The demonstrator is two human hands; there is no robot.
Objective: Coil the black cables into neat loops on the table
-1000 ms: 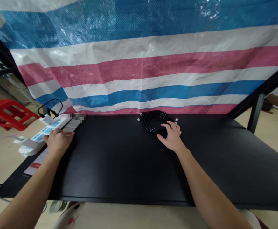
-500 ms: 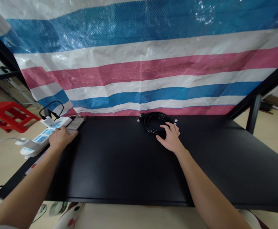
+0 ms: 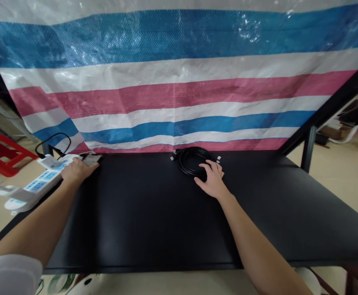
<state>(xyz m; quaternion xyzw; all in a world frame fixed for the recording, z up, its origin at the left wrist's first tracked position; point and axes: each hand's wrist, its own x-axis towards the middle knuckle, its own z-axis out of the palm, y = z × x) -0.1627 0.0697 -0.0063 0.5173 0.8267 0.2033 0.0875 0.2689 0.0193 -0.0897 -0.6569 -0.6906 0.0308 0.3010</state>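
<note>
Cable coil (image 3: 194, 162), blk, sits at rear ctr of table (image 3: 166, 217); R hand (image 3: 211, 179) rests on it, fingers spread, no pinch. L hand (image 3: 78, 171) lies flat at rear-L edge, on flat grey device (image 3: 91, 159), grip unclear; white power strip (image 3: 40, 180) just beside.

"What is the person at the table wearing, from where you stand?"

"A white sleeve (image 3: 10, 274) on the left arm: soft, plain cloth with a rounded edge, running out of the bottom corner of the view."

"And below that cuff?"

"The left forearm (image 3: 34, 221) is bare, and so is the left hand (image 3: 77, 171)."

"The other side?"

"The right forearm (image 3: 252, 241) is bare too, long and slim, ending in a bare right hand (image 3: 209, 180) with slender fingers."
</note>
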